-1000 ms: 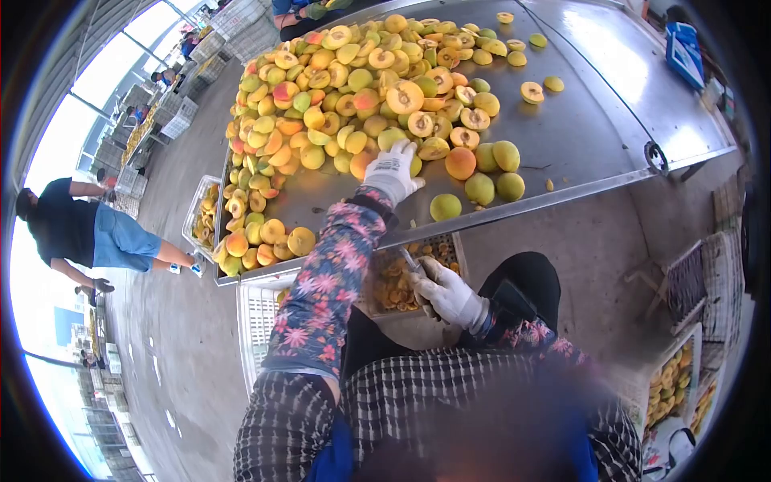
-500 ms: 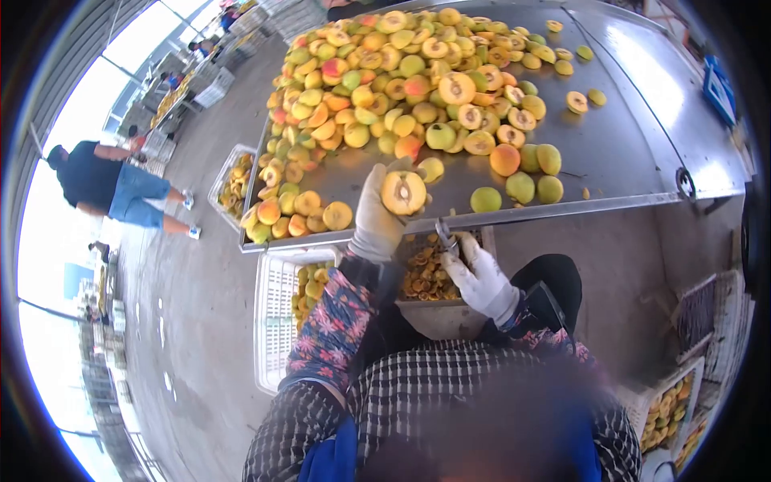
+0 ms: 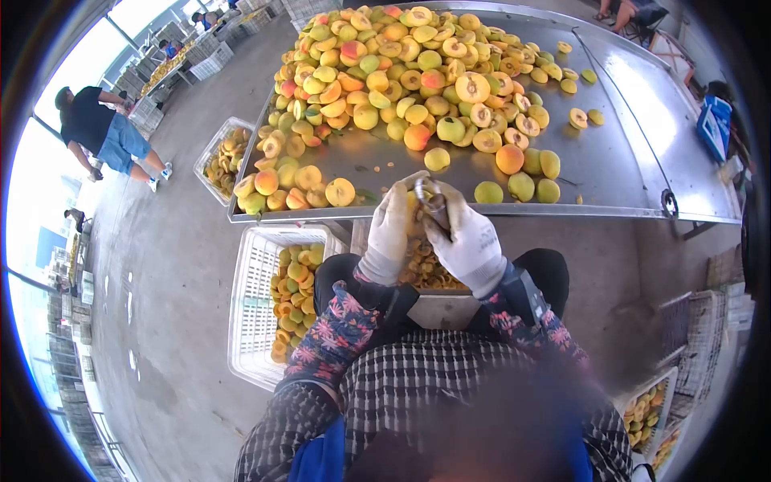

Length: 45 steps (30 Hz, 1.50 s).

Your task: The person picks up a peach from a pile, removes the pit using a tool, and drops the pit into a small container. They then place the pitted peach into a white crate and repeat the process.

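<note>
My left hand, in a white glove, is wrapped round a halved peach, mostly hidden by the fingers. My right hand, also gloved, grips a metal pitting tool with a ring-shaped end. The ring end meets the peach; how deep it sits cannot be seen. Both hands meet just off the near edge of a steel table. On that table lies a large heap of peaches, many cut in half with pits showing. Below my hands, a tray holds brownish peach scraps.
A white plastic crate of peach halves stands left of my knees. Another crate sits by the table's left end. More crates are stacked at the right. A person walks on the floor at the left.
My left hand has drawn the peach half slightly down and turned it. My right hand has risen, bringing the pitting tool onto the peach.
</note>
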Tool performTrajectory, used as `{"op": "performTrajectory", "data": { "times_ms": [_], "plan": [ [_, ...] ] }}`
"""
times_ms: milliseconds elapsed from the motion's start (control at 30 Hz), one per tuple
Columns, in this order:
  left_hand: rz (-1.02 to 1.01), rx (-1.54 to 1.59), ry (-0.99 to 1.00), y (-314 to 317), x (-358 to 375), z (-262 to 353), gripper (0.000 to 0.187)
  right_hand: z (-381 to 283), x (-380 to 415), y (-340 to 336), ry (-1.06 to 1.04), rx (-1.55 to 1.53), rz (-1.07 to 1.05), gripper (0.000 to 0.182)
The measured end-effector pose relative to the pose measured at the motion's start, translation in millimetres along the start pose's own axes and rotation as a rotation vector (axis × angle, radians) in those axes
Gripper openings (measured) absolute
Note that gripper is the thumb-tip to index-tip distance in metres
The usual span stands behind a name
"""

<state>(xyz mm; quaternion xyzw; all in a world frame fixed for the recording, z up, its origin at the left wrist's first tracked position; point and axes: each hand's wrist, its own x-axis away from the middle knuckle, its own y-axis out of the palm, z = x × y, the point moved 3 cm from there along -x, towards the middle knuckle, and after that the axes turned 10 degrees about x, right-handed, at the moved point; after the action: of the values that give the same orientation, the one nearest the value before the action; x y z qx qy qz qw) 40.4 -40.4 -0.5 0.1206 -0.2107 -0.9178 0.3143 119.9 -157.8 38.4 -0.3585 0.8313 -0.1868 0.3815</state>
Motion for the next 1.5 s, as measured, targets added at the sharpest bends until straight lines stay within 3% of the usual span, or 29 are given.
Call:
{"op": "performTrajectory", "data": {
  "times_ms": [133, 233, 333, 433, 533, 633, 667, 733, 767, 800, 833, 867, 900, 1000, 1100, 1133, 1233, 1267, 1500],
  "plan": [
    [0.057, 0.124, -0.020, -2.3, 4.9, -3.1, 0.053, 6.5, -4.3, 8.8, -0.135, 0.188, -0.115, 0.029],
    [0.170, 0.210, -0.079, -2.0, 7.3, -1.3, 0.052, 10.0, -0.5, 13.0, -0.161, 0.166, -0.163, 0.023],
    [0.299, 0.428, -0.068, -9.0, 3.1, -1.3, 0.050, 23.1, 12.4, 14.6, 0.159, -0.277, -0.248, 0.025],
    [0.248, 0.453, -0.050, -15.1, 4.9, -5.6, 0.046, 19.1, 21.1, 15.9, 0.076, -0.117, -0.250, 0.030],
    [0.200, 0.279, 0.031, -6.1, 8.4, -0.1, 0.043, 10.5, 18.3, 18.0, 0.020, -0.035, -0.229, 0.032],
    [0.149, 0.307, 0.085, -12.3, 4.5, -16.4, 0.044, 6.1, 19.1, 18.9, 0.013, 0.084, -0.210, 0.032],
    [0.231, 0.287, 0.105, -10.6, 5.1, -20.4, 0.036, 8.7, 22.9, 21.7, -0.004, 0.144, -0.195, 0.032],
    [0.297, -0.083, 0.242, 0.5, 14.5, 1.9, 0.025, 8.0, 26.7, 31.7, -0.017, 0.162, -0.212, 0.032],
    [0.292, -0.066, 0.320, -3.7, 13.8, -7.1, 0.028, 13.2, 30.3, 36.4, -0.026, 0.128, -0.214, 0.032],
    [0.324, 0.137, 0.120, -5.1, 15.3, -14.5, 0.030, 17.7, 32.3, 37.9, 0.040, 0.042, -0.291, 0.032],
    [0.296, 0.247, 0.175, -5.2, 15.5, -17.8, 0.030, 16.6, 33.0, 37.0, 0.020, -0.019, -0.307, 0.032],
    [0.273, 0.263, 0.098, -9.0, 17.3, -20.1, 0.027, 14.7, 32.8, 33.9, -0.084, 0.009, -0.309, 0.033],
    [0.289, 0.179, 0.109, -10.0, 16.6, -18.6, 0.027, 19.5, 33.5, 33.3, -0.096, 0.080, -0.344, 0.038],
    [0.286, 0.036, -0.030, -18.5, 15.3, -25.4, 0.032, 27.7, 36.6, 35.6, 0.043, 0.075, -0.523, 0.045],
    [0.267, -0.128, -0.164, -16.1, 24.6, -0.7, 0.037, 38.5, 48.1, 42.9, 0.295, -0.285, -0.522, 0.042],
    [0.260, -0.167, -0.092, -18.9, 20.7, -10.8, 0.038, 45.0, 53.1, 48.1, 0.485, -0.561, -0.494, 0.038],
    [0.316, -0.106, 0.119, -14.5, 21.7, -17.4, 0.035, 45.5, 48.0, 50.3, 0.387, -0.513, -0.465, 0.036],
    [0.345, -0.121, 0.170, -14.7, 19.9, -21.6, 0.032, 40.4, 45.7, 49.3, 0.300, -0.323, -0.475, 0.035],
    [0.332, -0.039, -0.022, -20.3, 24.2, -12.7, 0.030, 24.5, 45.4, 49.1, 0.112, -0.121, -0.529, 0.037]
  ]
}}
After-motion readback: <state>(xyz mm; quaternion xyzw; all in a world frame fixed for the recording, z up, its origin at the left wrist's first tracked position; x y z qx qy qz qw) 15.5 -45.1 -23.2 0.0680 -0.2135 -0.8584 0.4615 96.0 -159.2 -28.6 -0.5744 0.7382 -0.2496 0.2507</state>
